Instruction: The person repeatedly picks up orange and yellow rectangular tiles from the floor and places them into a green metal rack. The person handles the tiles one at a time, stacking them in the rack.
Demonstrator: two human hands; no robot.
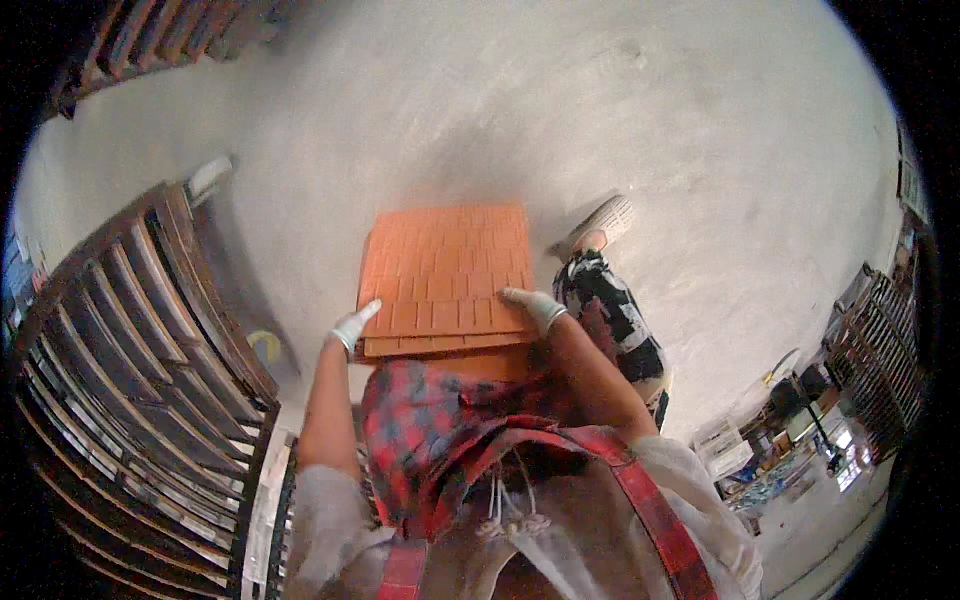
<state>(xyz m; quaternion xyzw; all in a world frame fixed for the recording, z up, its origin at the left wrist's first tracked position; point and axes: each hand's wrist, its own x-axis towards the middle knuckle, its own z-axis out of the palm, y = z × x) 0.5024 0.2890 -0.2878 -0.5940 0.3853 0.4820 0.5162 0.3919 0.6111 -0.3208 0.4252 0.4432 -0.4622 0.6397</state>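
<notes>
A short stack of orange panels [447, 265], marked with a brick-like or shingle-like pattern of grooves, is carried level in front of my waist. My left hand [355, 325], in a whitish glove, grips the near left edge with the thumb on top. On the near right edge, my gloved right hand [537, 308] holds on the same way. Both hands' other fingers are hidden beneath the panels. Below the stack, the red and dark checked apron [430, 410] I wear touches or nearly touches its near edge.
Dark slatted racks [150, 340] stand close on my left, and another rack [150, 40] is at the far left. My shoe [605, 222] is on the pale concrete floor [700, 130]. A slatted rack [880, 340] and cluttered goods [770, 450] lie to the right.
</notes>
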